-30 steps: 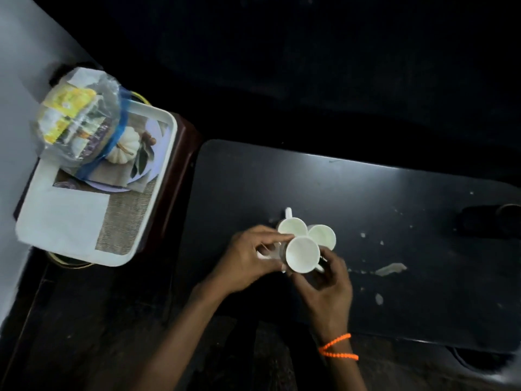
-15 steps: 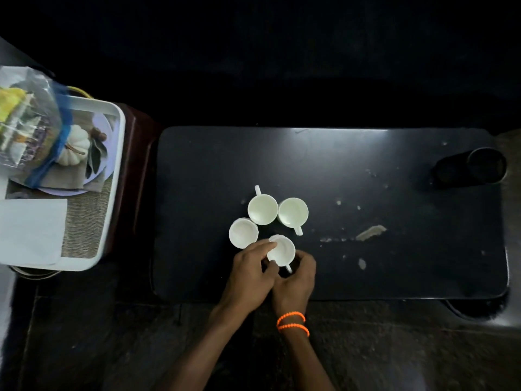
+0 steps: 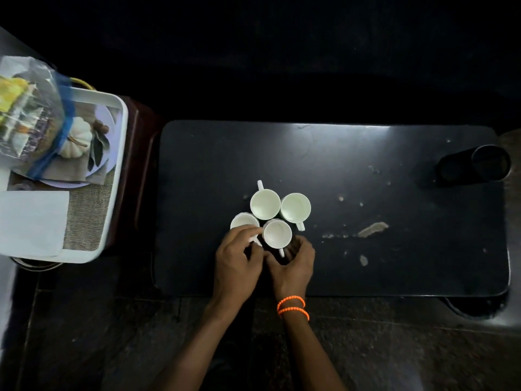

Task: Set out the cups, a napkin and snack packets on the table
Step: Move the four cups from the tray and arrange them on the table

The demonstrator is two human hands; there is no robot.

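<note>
Head view — scuffed black table (image 3: 394, 272), dark tiled floor (image 3: 112, 348) — dim room.

4 white cups (image 3: 265, 208) on a black table (image 3: 394, 272); orange bead bracelets (image 3: 293, 307); at 9 o'clock, white tray (image 3: 119, 153) with blue-striped clear bag (image 3: 33, 119).
</note>
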